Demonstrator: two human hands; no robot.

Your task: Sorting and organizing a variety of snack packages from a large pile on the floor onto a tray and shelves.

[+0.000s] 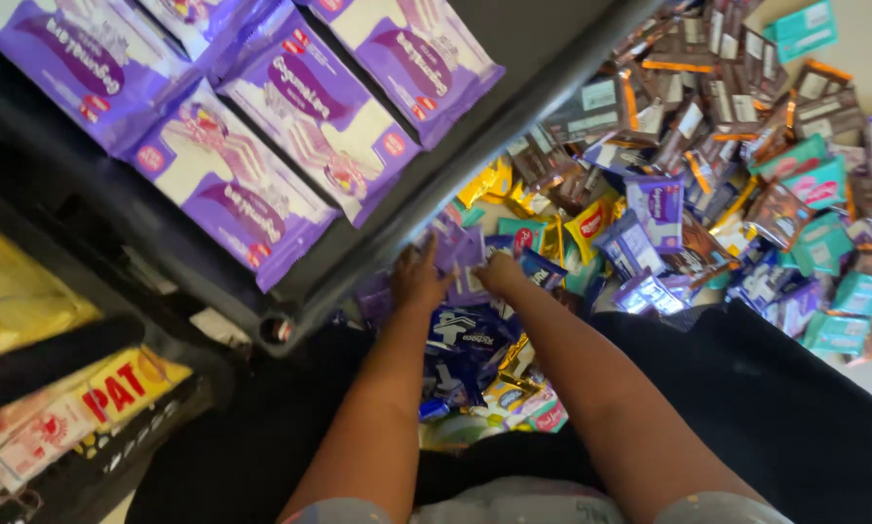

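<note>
Pale flooring shows at the far right edge, beyond a wide heap of small wrapped snack packets (708,184) in brown, teal, purple, yellow and blue that spreads ahead of and to the right of both hands. Left hand (419,277) lies fingers forward on the pile, touching small purple packets (460,257) just ahead of it; whether it grips one cannot be told, since the fingertips are partly hidden. Right hand (501,275), just beside the left, is curled over the same cluster, its knuckles touching a dark blue packet (543,269); its grasp likewise cannot be confirmed. Between the forearms and nearer the body lie more dark blue wrappers (465,335) and a yellow one. Above and to the left of the left hand, a black shelf (514,107) runs diagonally, bearing large purple-and-white wafer packs (305,102) laid flat side by side. Lower left, further shelving holds yellow packets (14,296). Dark cloth (795,408) covers the lap on either side of the arms. By appearance, the small packets are light, with thin, glossy film that is likely slippery and crinkly, and contents that may crush; a pinch across the flat faces or at a crimped end seam would suit them best.
</note>
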